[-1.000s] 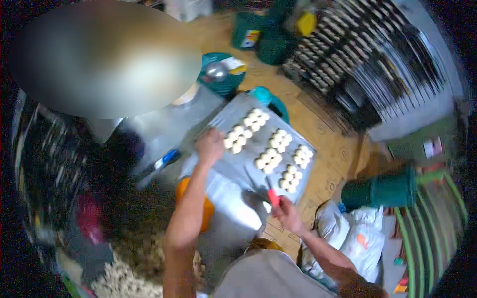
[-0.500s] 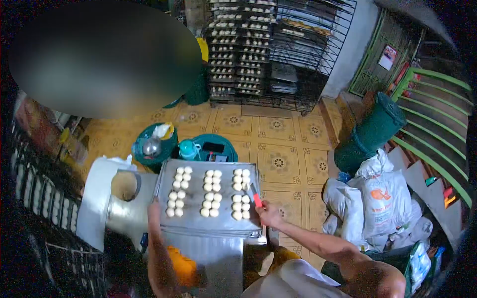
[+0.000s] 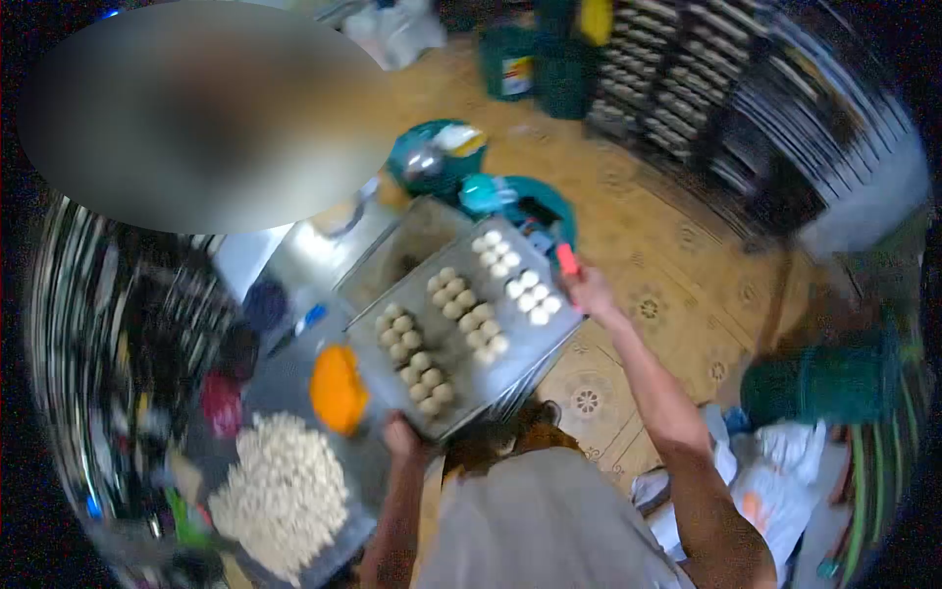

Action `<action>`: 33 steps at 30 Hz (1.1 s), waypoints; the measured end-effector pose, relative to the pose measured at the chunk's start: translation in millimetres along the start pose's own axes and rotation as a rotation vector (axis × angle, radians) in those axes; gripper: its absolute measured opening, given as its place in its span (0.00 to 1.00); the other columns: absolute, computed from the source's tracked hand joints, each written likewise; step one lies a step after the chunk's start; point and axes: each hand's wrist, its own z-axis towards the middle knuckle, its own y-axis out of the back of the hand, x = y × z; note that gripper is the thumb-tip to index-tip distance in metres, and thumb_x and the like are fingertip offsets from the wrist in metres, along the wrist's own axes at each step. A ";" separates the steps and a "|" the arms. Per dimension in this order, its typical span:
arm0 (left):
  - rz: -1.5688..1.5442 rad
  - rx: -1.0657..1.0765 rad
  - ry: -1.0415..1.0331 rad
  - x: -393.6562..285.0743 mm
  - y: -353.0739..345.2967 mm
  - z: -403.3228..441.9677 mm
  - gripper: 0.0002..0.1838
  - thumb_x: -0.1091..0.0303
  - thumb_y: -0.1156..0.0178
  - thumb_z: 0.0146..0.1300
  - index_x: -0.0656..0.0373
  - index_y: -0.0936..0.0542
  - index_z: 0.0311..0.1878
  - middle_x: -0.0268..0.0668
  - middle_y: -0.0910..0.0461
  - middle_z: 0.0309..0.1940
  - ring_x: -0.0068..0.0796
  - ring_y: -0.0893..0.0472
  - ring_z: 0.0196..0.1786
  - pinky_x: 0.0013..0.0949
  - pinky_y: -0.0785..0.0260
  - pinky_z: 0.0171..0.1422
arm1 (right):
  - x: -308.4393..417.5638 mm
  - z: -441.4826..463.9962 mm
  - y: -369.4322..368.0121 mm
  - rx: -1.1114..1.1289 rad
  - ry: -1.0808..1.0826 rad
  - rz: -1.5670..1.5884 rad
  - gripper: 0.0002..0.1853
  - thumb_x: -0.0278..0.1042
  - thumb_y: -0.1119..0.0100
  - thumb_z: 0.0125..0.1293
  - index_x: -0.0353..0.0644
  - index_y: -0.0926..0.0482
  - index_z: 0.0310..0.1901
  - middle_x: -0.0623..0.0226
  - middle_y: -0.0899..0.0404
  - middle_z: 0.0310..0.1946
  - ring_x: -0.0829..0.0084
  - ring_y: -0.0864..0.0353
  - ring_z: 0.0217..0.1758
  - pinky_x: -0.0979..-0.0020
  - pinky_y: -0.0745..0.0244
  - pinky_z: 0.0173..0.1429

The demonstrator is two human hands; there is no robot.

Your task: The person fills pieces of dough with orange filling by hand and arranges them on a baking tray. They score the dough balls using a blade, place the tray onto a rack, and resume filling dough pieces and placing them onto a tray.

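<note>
Tray of dough balls [image 3: 439,342]: center of frame, tilted diagonally, balls in small clusters. Left hand [image 3: 404,437] at tray's lower corner, fingers bunched, pinching the edge; fingertips partly hidden. Right hand [image 3: 589,293] at tray's right corner, closed round a red handle [image 3: 567,260] that points up; can't tell if those fingers also pinch the tray, motion blur.

Second tray [image 3: 407,251], darker, shows past the upper left edge, partly covered by the first; contact between the two unclear. Orange item [image 3: 339,390] just left of the tray, on the table. Big heap of pale dough pieces [image 3: 285,496], lower left. Blue item [image 3: 312,316] left of center. Teal jug [image 3: 481,193] just above the tray; metal bowl [image 3: 425,162] near it, upper middle. Loaded rack [image 3: 677,79] upper right. White sacks [image 3: 785,491] lower right. Blurred oval blocks upper left.

Labels: green bin [image 3: 507,61] top middle has a pale label, unreadable. Orange mark on a sack, print too smeared to read.
</note>
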 end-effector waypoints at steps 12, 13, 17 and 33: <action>0.988 -0.166 -0.816 -35.2 -10.5 -2.5 0.31 0.64 0.40 0.69 0.61 0.33 0.73 0.53 0.27 0.64 0.54 0.28 0.66 0.48 0.39 0.73 | 84.2 -117.8 -147.7 0.410 0.500 0.139 0.18 0.34 0.41 0.73 0.38 0.23 0.61 0.62 0.19 0.32 0.71 0.22 0.30 0.70 0.27 0.34; 0.970 -0.067 -0.739 -47.2 -12.6 9.8 0.31 0.63 0.40 0.70 0.60 0.34 0.74 0.54 0.27 0.67 0.56 0.30 0.70 0.50 0.41 0.75 | 91.7 -125.4 -156.6 0.446 0.604 0.043 0.20 0.33 0.41 0.73 0.39 0.25 0.64 0.60 0.18 0.32 0.68 0.21 0.29 0.68 0.25 0.34; 1.235 -0.038 -0.892 -63.8 -20.3 65.5 0.30 0.63 0.42 0.71 0.58 0.33 0.75 0.50 0.33 0.74 0.52 0.40 0.79 0.52 0.48 0.81 | 150.2 -150.2 -182.8 0.543 0.508 -0.424 0.25 0.32 0.43 0.73 0.42 0.29 0.70 0.53 0.17 0.31 0.57 0.17 0.28 0.60 0.23 0.33; 1.371 -0.033 -0.900 -61.3 -18.1 78.4 0.27 0.54 0.42 0.72 0.48 0.26 0.72 0.36 0.27 0.72 0.50 0.39 0.79 0.60 0.57 0.83 | 178.3 -137.7 -218.7 0.656 0.597 -0.561 0.25 0.32 0.44 0.70 0.44 0.28 0.69 0.46 0.16 0.34 0.43 0.16 0.34 0.48 0.22 0.39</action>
